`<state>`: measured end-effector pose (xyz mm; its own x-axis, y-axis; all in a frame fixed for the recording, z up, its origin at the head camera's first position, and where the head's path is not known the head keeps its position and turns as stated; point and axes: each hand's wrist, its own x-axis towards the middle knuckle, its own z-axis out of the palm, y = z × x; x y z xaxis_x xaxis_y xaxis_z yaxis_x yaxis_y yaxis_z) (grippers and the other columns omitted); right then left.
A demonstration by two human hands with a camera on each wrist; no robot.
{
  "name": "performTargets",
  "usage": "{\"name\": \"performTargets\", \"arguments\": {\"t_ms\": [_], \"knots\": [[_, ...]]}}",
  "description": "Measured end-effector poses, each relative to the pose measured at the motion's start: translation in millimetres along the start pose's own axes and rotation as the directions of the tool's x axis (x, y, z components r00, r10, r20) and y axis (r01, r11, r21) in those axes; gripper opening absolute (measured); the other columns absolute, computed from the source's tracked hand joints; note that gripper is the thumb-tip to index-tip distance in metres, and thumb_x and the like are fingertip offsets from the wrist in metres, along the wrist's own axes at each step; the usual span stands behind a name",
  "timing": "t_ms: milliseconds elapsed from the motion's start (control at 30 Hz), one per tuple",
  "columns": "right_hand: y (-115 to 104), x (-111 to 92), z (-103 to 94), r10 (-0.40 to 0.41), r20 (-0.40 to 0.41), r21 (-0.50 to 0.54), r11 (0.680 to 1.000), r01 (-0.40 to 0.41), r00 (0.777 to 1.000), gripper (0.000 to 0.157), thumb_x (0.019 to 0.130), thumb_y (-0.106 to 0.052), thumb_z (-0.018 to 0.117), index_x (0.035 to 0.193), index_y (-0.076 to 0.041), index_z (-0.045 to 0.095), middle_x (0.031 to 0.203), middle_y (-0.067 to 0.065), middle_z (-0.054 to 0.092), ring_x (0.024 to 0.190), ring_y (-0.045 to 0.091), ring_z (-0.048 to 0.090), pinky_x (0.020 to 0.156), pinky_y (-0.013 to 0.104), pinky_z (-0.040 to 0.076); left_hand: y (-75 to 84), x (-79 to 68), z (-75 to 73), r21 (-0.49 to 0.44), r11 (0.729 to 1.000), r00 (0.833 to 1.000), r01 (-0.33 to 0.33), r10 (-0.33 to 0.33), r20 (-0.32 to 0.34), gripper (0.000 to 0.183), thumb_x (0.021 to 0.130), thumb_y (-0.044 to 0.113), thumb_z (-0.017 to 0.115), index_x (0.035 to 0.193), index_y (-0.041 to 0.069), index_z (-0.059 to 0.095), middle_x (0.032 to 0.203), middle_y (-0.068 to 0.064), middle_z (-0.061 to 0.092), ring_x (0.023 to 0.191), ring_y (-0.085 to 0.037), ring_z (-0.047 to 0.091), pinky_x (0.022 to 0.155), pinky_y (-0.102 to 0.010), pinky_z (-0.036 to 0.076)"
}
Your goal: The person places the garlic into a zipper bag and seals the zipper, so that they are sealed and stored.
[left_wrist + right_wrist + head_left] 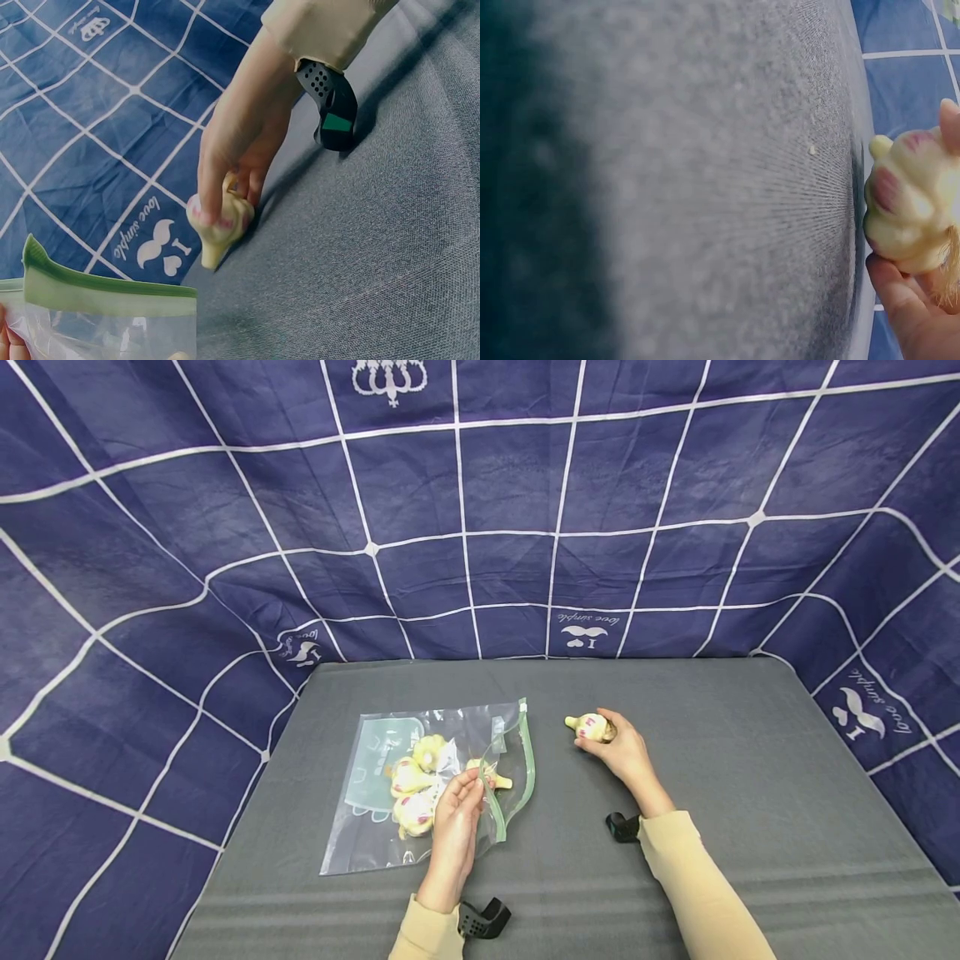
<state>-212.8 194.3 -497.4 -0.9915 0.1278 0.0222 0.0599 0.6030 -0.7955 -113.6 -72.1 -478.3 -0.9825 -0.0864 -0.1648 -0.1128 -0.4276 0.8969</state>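
Note:
A clear zip bag (341, 847) with a green zip strip lies on the left of the grey surface, its mouth facing right and gaping. Several garlic bulbs (413, 814) show inside, one with its stem (502, 782) near the mouth. My left hand (454, 822) pinches the near edge of that mouth between thumb and fingers. To the right of the bag, my right hand (628, 758) grips another garlic bulb (590, 727), its stem pointing left toward the bag. Purple patches and root fibres mark this bulb (907, 199) in the right wrist view.
The grey cloth-covered surface (720, 735) ends at a blue curtain (510, 568) with white grid lines, which rises at the back and both sides. A black strap (483, 918) is at the left wrist, and another black strap (622, 827) at the right.

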Motion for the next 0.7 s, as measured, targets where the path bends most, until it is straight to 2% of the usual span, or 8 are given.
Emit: {"name": "performTargets", "arguments": {"t_ms": [200, 400, 567, 700], "knots": [[-3, -8, -4.2, 0.029, 0.022, 0.038, 0.999, -0.03, 0.999, 0.076, 0.078, -0.028, 0.082, 0.142, -0.005, 0.047, 0.143, 0.025, 0.05, 0.126, 0.041, 0.05, 0.104, 0.052, 0.04, -0.7, -1.3, -0.9, 0.014, 1.0, 0.999, -0.028, 0.028, 0.016, 0.017, 0.098, 0.004, 0.052, 0.114, -0.002, 0.053, 0.094, 0.003, 0.065, 0.091, -0.007, 0.065, 0.081, -0.019, 0.049], [-10, -17, -10.7, 0.031, 0.031, 0.105, 0.994, -0.034, 0.999, 0.077, 0.079, -0.029, 0.082, 0.144, -0.009, 0.046, 0.144, 0.023, 0.05, 0.123, 0.034, 0.051, 0.1, 0.046, 0.041, 0.5, -1.7, 0.1, 0.009, 1.0, 1.0, -0.014, 0.014, 0.013, 0.017, 0.098, 0.004, 0.052, 0.113, -0.001, 0.053, 0.093, 0.003, 0.065, 0.089, -0.007, 0.064, 0.08, -0.019, 0.048], [-22, -27, -14.9, 0.02, 0.06, 0.159, 0.987, -0.03, 0.998, 0.077, 0.079, -0.027, 0.083, 0.145, -0.011, 0.046, 0.14, 0.02, 0.053, 0.114, 0.026, 0.055, 0.089, 0.028, 0.044, 0.9, -1.4, 0.5, 0.009, 1.0, 1.0, -0.01, 0.01, 0.013, 0.016, 0.097, 0.003, 0.053, 0.113, -0.001, 0.053, 0.092, 0.003, 0.065, 0.089, -0.007, 0.064, 0.079, -0.019, 0.047], [-31, -34, -14.7, 0.005, 0.081, 0.232, 0.972, -0.024, 0.997, 0.076, 0.078, -0.022, 0.083, 0.144, -0.009, 0.047, 0.136, 0.019, 0.057, 0.103, 0.01, 0.059, 0.08, 0.014, 0.044, 0.5, -0.8, 0.5, 0.007, 1.0, 1.0, -0.017, 0.017, 0.021, 0.015, 0.097, 0.003, 0.053, 0.112, -0.001, 0.054, 0.092, 0.003, 0.066, 0.09, -0.008, 0.064, 0.079, -0.019, 0.047]]}}
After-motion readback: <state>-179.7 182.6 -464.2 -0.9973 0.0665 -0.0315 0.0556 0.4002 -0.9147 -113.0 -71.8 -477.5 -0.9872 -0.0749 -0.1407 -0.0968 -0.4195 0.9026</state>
